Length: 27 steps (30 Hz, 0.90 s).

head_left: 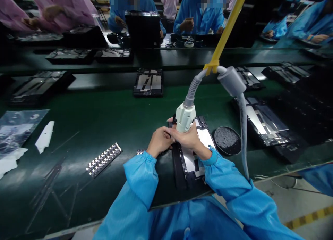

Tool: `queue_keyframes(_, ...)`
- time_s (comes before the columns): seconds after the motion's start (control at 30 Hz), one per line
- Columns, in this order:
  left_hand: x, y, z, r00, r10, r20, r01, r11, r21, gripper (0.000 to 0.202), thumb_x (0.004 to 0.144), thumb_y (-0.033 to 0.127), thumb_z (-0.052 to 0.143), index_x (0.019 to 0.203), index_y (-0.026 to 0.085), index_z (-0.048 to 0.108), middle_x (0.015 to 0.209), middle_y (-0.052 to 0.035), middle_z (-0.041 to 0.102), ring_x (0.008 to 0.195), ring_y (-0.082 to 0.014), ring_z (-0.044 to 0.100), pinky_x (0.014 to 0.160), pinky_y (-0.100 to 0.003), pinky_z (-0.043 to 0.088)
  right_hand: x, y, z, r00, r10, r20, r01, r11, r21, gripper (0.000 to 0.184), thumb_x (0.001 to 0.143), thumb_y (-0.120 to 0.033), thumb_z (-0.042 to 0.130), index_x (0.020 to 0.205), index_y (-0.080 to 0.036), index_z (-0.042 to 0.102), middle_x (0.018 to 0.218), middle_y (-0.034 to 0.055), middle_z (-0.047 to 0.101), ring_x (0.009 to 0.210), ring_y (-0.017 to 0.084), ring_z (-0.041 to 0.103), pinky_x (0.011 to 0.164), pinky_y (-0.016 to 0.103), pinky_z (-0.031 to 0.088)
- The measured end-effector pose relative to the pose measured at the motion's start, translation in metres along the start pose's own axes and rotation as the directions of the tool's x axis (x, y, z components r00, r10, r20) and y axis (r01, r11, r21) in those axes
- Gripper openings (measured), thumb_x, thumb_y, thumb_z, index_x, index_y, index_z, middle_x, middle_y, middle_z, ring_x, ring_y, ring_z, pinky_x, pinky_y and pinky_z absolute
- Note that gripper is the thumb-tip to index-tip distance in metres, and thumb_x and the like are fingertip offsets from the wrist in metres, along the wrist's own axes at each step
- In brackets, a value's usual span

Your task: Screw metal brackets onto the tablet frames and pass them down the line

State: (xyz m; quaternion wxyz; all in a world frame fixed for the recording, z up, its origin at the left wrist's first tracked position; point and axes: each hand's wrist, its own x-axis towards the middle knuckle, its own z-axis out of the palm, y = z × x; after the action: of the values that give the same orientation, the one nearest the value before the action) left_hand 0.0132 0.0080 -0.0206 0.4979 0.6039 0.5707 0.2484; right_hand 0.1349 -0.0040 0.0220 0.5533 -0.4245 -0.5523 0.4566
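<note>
My right hand (189, 137) is wrapped round a pale electric screwdriver (185, 117), which stands upright with its grey cable rising from the top. Beneath it lies an opened tablet (187, 160) with silver battery panels and a black frame. My left hand (159, 141) is curled at the tablet's left edge, its fingers meeting those of the right near the tool's lower end. Whatever the left fingers pinch is hidden, and so is the screwdriver's tip. To the right of the tablet sits a round black dish (230, 153) of small screws.
A strip of small parts (104, 159) lies left of my hands, with a plastic bag (22, 127) farther left. Another opened tablet (148, 82) rests ahead, and a stack of tablets (267, 120) stands right. A yellow strap (229, 28) suspends the cable. Co-workers sit opposite.
</note>
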Motion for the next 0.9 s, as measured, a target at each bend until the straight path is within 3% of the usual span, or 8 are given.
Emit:
queue_keyframes(0.13, -0.002, 0.004, -0.011, 0.999, 0.044, -0.001, -0.044, 0.999, -0.032, 0.013, 0.066, 0.017, 0.067, 0.078, 0.015, 0.064, 0.058, 0.001, 0.065, 0.049, -0.0147, 0.063, 0.044, -0.022, 0.045, -0.003, 0.002, 0.0, 1.0, -0.003, 0.012, 0.004, 1.0, -0.021, 0.018, 0.069, -0.025, 0.073, 0.082, -0.017, 0.064, 0.053, -0.0041, 0.056, 0.048, 0.012, 0.054, 0.054, 0.028, 0.051)
queue_keyframes(0.23, -0.016, 0.006, -0.044, 0.984, 0.116, -0.138, -0.119, 0.993, -0.009, 0.019, 0.068, 0.029, 0.068, 0.083, 0.017, 0.067, 0.073, -0.003, 0.071, 0.067, -0.0174, 0.068, 0.062, -0.027, 0.053, -0.005, 0.006, -0.001, 0.999, -0.019, 0.046, 0.02, 0.999, -0.031, 0.017, 0.071, -0.028, 0.072, 0.081, -0.017, 0.063, 0.052, -0.0043, 0.054, 0.046, 0.011, 0.053, 0.05, 0.027, 0.048)
queue_keyframes(0.3, -0.032, 0.004, -0.07, 0.953, 0.169, -0.251, -0.141, 0.982, 0.127, 0.023, 0.069, 0.035, 0.067, 0.085, 0.019, 0.07, 0.08, -0.0046, 0.073, 0.075, -0.0195, 0.068, 0.07, -0.031, 0.053, -0.007, 0.01, 0.0, 0.998, -0.044, 0.039, 0.046, 0.998, -0.044, 0.017, 0.071, -0.029, 0.071, 0.082, -0.017, 0.064, 0.053, -0.0041, 0.054, 0.046, 0.011, 0.052, 0.048, 0.026, 0.047)
queue_keyframes(0.37, -0.048, 0.0, -0.089, 0.945, 0.198, -0.262, -0.115, 0.947, 0.299, 0.023, 0.068, 0.038, 0.065, 0.083, 0.021, 0.073, 0.082, -0.0044, 0.073, 0.077, -0.0213, 0.068, 0.073, -0.033, 0.052, -0.007, 0.012, 0.002, 0.998, -0.069, 0.013, 0.069, 0.997, -0.036, 0.017, 0.071, -0.028, 0.071, 0.083, -0.018, 0.065, 0.054, -0.0041, 0.054, 0.047, 0.011, 0.052, 0.048, 0.026, 0.047)
queue_keyframes(0.53, -0.061, -0.018, -0.093, 0.973, 0.08, -0.217, 0.054, 0.835, 0.548, 0.045, 0.063, 0.053, 0.068, 0.095, 0.021, 0.071, 0.091, -0.007, 0.072, 0.08, -0.0263, 0.067, 0.068, -0.035, 0.052, -0.006, -0.009, -0.004, 0.997, -0.07, -0.025, 0.071, 0.997, 0.029, 0.023, 0.066, -0.029, 0.077, 0.083, -0.017, 0.068, 0.053, -0.0048, 0.053, 0.049, 0.011, 0.051, 0.049, 0.026, 0.047)
queue_keyframes(0.7, -0.048, -0.027, -0.083, 0.983, 0.093, -0.156, 0.036, 0.744, 0.668, 0.041, 0.059, 0.055, 0.069, 0.083, 0.023, 0.068, 0.089, -0.0066, 0.07, 0.08, -0.028, 0.067, 0.065, -0.035, 0.051, -0.012, -0.041, -0.072, 0.981, -0.143, -0.129, 0.144, 0.99, -0.001, 0.033, 0.06, -0.029, 0.084, 0.086, -0.017, 0.067, 0.056, -0.0049, 0.057, 0.047, 0.01, 0.051, 0.047, 0.026, 0.048)
queue_keyframes(0.8, -0.046, -0.022, -0.084, 0.991, 0.016, -0.129, 0.063, 0.811, 0.581, 0.038, 0.053, 0.054, 0.071, 0.075, 0.024, 0.066, 0.075, -0.0038, 0.071, 0.072, -0.0268, 0.068, 0.06, -0.032, 0.051, -0.018, -0.038, -0.124, 0.935, -0.171, -0.312, 0.176, 0.984, -0.013, 0.023, 0.067, -0.025, 0.079, 0.082, -0.018, 0.064, 0.049, -0.0067, 0.055, 0.039, 0.009, 0.05, 0.04, 0.026, 0.045)
queue_keyframes(0.9, -0.047, -0.019, -0.088, 0.992, -0.1, -0.078, 0.123, 0.918, 0.378, 0.034, 0.055, 0.052, 0.068, 0.073, 0.023, 0.066, 0.071, -0.0044, 0.074, 0.072, -0.0266, 0.071, 0.063, -0.032, 0.055, -0.02, -0.02, -0.154, 0.897, -0.149, -0.417, 0.181, 0.983, 0.037, 0.019, 0.067, -0.023, 0.076, 0.079, -0.018, 0.061, 0.042, -0.009, 0.052, 0.033, 0.01, 0.048, 0.037, 0.026, 0.044)
